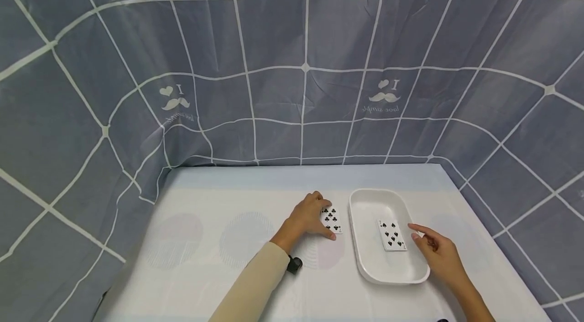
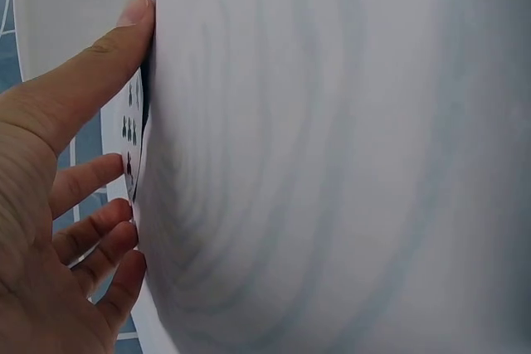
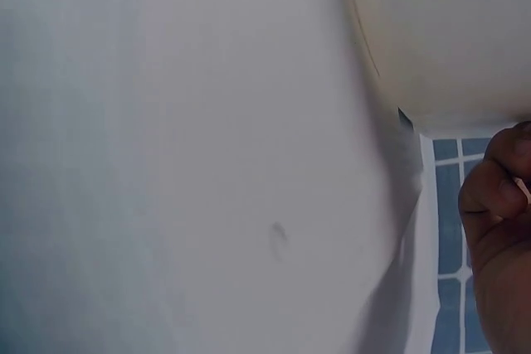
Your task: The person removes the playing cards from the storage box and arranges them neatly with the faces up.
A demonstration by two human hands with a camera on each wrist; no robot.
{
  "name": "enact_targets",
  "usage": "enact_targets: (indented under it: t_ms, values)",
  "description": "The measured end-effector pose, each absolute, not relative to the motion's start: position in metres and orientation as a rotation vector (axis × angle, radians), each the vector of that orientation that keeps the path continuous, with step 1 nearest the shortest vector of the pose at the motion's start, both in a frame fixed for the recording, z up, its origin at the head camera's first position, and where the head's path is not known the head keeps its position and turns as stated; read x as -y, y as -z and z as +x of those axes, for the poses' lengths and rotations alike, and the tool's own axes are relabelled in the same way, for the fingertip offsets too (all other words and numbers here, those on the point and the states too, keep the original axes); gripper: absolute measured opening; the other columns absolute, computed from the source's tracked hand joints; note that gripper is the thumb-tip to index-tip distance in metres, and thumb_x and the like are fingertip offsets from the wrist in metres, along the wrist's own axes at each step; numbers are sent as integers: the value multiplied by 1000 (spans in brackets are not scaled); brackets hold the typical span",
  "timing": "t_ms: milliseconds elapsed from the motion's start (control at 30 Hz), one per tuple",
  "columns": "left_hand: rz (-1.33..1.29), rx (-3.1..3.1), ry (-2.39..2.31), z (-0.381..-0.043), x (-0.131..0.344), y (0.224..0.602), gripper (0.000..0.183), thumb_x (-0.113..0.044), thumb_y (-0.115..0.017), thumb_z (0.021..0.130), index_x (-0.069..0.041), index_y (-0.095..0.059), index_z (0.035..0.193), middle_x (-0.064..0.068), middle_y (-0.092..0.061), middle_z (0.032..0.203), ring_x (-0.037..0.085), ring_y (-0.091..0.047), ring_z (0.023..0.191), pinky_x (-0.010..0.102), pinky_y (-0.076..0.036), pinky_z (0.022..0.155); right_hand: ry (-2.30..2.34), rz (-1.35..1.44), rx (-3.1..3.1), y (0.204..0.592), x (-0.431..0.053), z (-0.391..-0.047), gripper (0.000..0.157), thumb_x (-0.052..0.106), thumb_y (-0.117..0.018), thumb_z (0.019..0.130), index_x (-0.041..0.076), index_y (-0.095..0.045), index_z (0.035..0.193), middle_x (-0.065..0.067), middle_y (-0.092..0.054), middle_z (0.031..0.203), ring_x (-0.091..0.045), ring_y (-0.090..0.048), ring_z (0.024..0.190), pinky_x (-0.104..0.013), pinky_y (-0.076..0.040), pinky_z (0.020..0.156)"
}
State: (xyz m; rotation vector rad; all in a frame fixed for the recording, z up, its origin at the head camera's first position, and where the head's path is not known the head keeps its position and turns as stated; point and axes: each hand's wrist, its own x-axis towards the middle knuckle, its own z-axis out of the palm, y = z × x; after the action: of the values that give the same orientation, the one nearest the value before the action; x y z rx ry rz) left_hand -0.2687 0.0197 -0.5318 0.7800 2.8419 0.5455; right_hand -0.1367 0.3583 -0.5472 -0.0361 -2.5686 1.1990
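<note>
My left hand (image 1: 310, 214) reaches over a playing card with black clubs (image 1: 332, 219) lying on the table. Its index finger is at the card's far edge and its thumb at the near edge. In the left wrist view, the card (image 2: 130, 126) shows as a thin strip between thumb and index finger; a firm hold cannot be made out. A second playing card, with black spades (image 1: 392, 236), lies face up in a white tray (image 1: 371, 266). At the tray's right rim, my right hand (image 1: 440, 256) has thumb and index finger apart, pointing toward that card, with nothing between them.
The table (image 1: 196, 281) has a white cover with pale printed circles. A grey curtain (image 1: 274, 94) with white grid lines hangs behind it and at both sides. The tray's raised rim stands between the two hands.
</note>
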Motion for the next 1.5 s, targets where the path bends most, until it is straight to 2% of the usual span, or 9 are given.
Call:
enact_targets:
  t_ms: [133, 367, 567, 733, 933, 1100, 1200, 1367, 1500]
  values:
    - [780, -2837, -559, -270, -22, 531, 99, -61, -94, 62, -23, -58, 146, 0, -52, 140, 18, -51, 123, 35, -52, 99, -1243, -35, 2581, 546, -363, -138, 28, 20, -65, 102, 6, -72, 126, 6, -43, 66, -2, -37, 52, -26, -36, 43]
    - [777, -2818, -580, -274, -21, 529, 105, -63, -93, 61, -23, -53, 150, 0, -51, 144, 19, -50, 128, 38, -51, 104, -1420, 29, 2566, 551, -370, -143, 32, 17, -63, 104, 1, -66, 132, 3, -52, 67, -1, -41, 50, -28, -41, 42]
    - [835, -2779, -776, -271, -31, 513, 103, -67, -89, 65, -24, -51, 151, 0, -51, 143, 18, -52, 130, 40, -51, 106, -1449, 49, 2557, 554, -372, -144, 33, 15, -64, 103, 1, -65, 132, 9, -45, 66, 1, -36, 50, -29, -36, 41]
    - [1005, -2773, -897, -257, -60, 495, 96, -72, -85, 68, -24, -57, 146, -3, -55, 137, 13, -54, 124, 34, -52, 104, -1501, 70, 2525, 552, -370, -144, 35, 11, -67, 100, 0, -64, 133, 9, -43, 69, 1, -36, 52, -29, -36, 40]
    - [1151, -2897, -552, -240, -105, 493, 100, -83, -76, 66, -24, -58, 145, -7, -57, 134, 9, -57, 119, 24, -52, 98, -1511, 76, 2522, 554, -367, -144, 37, 10, -68, 100, 0, -63, 135, 9, -43, 70, 2, -38, 52, -27, -39, 40]
    - [1114, -2910, -284, -231, -136, 506, 111, -90, -72, 61, -22, -56, 147, -7, -58, 136, 8, -59, 117, 23, -52, 97, -1526, 104, 2516, 558, -365, -142, 37, 9, -67, 100, 0, -63, 135, 9, -43, 69, 2, -38, 52, -28, -37, 39]
    - [1079, -2910, -127, -228, -149, 514, 109, -92, -71, 59, -24, -58, 143, -9, -58, 132, 6, -58, 115, 22, -50, 98, -1518, 123, 2520, 559, -365, -141, 36, 9, -66, 100, 0, -63, 135, 9, -43, 70, 2, -38, 52, -28, -38, 40]
    - [1033, -2889, 77, -224, -164, 518, 103, -96, -67, 58, -28, -60, 135, -13, -57, 122, 5, -57, 106, 21, -50, 87, -1428, 134, 2566, 553, -366, -140, 36, 12, -68, 100, 3, -65, 135, 5, -45, 71, 1, -40, 53, -26, -39, 42]
    - [1024, -2883, 188, -222, -171, 517, 100, -97, -64, 60, -30, -62, 133, -13, -56, 124, 4, -55, 108, 21, -52, 85, -1366, 133, 2591, 547, -367, -139, 35, 12, -69, 99, 5, -66, 134, 3, -46, 72, 1, -40, 54, -25, -40, 43]
